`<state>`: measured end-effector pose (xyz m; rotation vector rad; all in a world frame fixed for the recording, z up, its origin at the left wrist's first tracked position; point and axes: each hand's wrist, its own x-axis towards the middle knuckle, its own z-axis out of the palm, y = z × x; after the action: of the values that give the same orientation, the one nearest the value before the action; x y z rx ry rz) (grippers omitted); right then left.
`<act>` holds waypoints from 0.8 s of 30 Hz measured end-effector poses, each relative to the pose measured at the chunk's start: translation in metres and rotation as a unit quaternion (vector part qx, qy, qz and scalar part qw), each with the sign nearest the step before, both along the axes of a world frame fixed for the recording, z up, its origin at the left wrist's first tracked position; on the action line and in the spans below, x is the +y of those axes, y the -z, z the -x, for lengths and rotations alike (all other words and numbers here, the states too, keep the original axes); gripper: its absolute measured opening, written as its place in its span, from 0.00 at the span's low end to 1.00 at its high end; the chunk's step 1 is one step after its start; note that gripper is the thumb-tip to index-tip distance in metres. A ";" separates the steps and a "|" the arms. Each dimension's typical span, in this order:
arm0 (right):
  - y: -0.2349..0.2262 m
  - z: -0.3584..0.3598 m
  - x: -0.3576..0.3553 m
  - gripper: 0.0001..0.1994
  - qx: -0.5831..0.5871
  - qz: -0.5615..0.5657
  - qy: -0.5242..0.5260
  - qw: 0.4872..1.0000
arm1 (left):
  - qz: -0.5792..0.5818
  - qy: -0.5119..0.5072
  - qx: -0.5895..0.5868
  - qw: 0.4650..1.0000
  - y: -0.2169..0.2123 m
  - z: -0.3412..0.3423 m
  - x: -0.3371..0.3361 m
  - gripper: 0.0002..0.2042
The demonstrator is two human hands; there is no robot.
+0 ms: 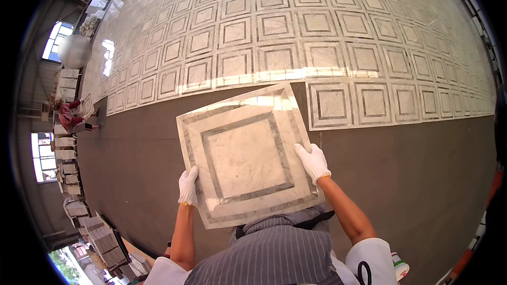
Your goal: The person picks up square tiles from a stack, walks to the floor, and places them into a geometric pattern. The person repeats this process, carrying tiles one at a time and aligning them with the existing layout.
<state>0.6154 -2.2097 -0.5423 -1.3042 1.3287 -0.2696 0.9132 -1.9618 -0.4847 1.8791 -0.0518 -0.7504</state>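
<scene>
The person holds a square marble tile (245, 155) up in front of the chest, above the dark floor (417, 179); the gloved left hand (188, 186) has its fingers closed on the tile's lower left edge; the gloved right hand (312, 162) clasps the right edge; laid tiles (296, 26) spread beyond in rows, the nearest row just past the tile's far edge; another person (68, 116) crouches far left beside stacks (66, 150).
</scene>
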 end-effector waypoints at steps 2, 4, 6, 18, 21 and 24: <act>0.042 0.007 -0.003 0.31 0.025 -0.014 -0.001 1.000 | -0.011 0.012 0.008 1.000 0.044 -0.003 -0.010 0.13; 0.096 0.010 -0.006 0.34 0.075 -0.013 -0.010 0.997 | -0.030 0.027 0.020 0.999 0.081 -0.004 -0.024 0.14; 0.145 0.010 -0.006 0.35 0.074 -0.019 -0.001 0.997 | -0.047 0.038 0.036 0.998 0.117 -0.008 -0.036 0.15; 0.441 -0.042 -0.117 0.29 0.114 -0.009 0.081 0.990 | -0.083 0.082 0.054 0.992 0.443 -0.085 -0.169 0.16; 0.548 -0.079 -0.165 0.30 0.110 0.030 0.106 0.988 | -0.085 0.105 0.044 0.990 0.549 -0.129 -0.230 0.16; 0.641 -0.118 -0.210 0.28 0.096 0.013 0.133 0.986 | -0.075 0.126 0.040 0.988 0.648 -0.176 -0.286 0.18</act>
<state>0.7339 -2.4201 -1.1834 -1.1953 1.6707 -0.3526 1.0891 -2.2483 -1.1330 2.0060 -0.1902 -1.0256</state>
